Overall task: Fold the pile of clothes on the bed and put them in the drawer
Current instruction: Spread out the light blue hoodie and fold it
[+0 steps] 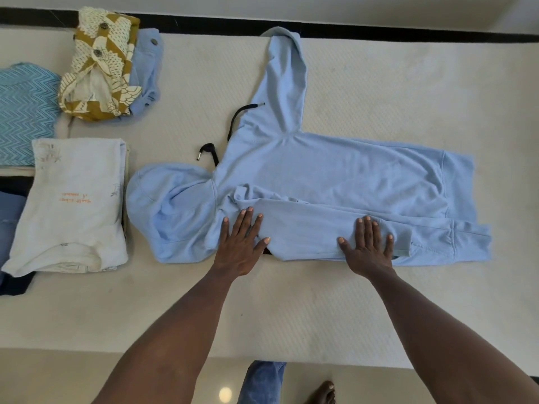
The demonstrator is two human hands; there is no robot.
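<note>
A light blue hoodie [320, 176] lies spread flat across the middle of the bed [408, 91], its hood [163, 211] pointing left and its waistband toward the right. One sleeve [284, 83] stretches away to the far edge of the bed, while the near sleeve [335, 231] is folded across the body along the near side. Both hands rest palm down on that folded sleeve: the left hand [239, 246] presses near the shoulder just beside the hood, and the right hand [369, 247] presses further along toward the cuff. The fingers [366, 228] of both hands are spread open and flat on the cloth, gripping nothing. A black drawstring [233, 123] with a metal tip trails out from the neck onto the bed. To the left of the hoodie sits a folded white shirt [73, 205] with small orange lettering, just beside the hood. Beyond it at the far left lies a folded blue zigzag-patterned cloth [23, 112], and near the far edge a mustard and cream patterned garment [99, 65] with buttons is stacked on a pale blue garment [148, 62]. A dark garment [14, 284] shows under the white shirt at the left edge. Below the bed, a leg in blue jeans [262, 383] and a bare foot [323, 393] stand on the floor
</note>
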